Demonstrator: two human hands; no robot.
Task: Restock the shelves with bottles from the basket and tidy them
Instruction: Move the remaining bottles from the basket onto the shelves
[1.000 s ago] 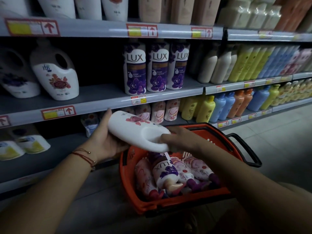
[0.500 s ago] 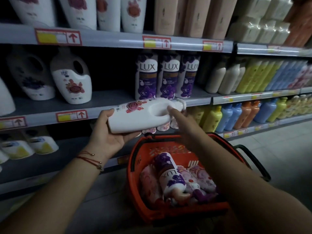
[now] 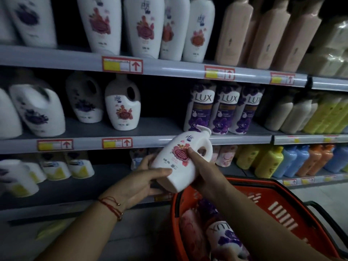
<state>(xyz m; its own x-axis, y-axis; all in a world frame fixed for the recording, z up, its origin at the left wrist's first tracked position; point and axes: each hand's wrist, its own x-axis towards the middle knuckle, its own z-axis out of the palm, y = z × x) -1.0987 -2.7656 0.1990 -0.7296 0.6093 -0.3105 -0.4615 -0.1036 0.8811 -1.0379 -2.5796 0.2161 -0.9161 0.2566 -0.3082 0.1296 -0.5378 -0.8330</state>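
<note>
A white pump bottle (image 3: pixel 177 166) with a red flower label and a handle hole is tilted in front of the middle shelf's edge (image 3: pixel 150 141). My left hand (image 3: pixel 143 180) grips its base from the left, thumb across the front. My right hand (image 3: pixel 202 172) holds its right side, fingers lying over the label. Below them the orange basket (image 3: pixel 273 208) holds several bottles, among them a purple LUX bottle (image 3: pixel 228 240) and a pink one (image 3: pixel 192 234). A matching red-flower bottle (image 3: pixel 123 108) stands on the middle shelf.
Three purple LUX bottles (image 3: pixel 223 110) stand on the middle shelf to the right of a gap (image 3: pixel 162 110). White jugs fill the shelf's left part, tall white and beige bottles the top shelf. Yellow, blue and orange bottles line the lower right shelf.
Both hands have lifted the white bottle from above the basket and turned it from lying sideways to nearly upright, pump up. The view has tilted upward toward the shelves.
</note>
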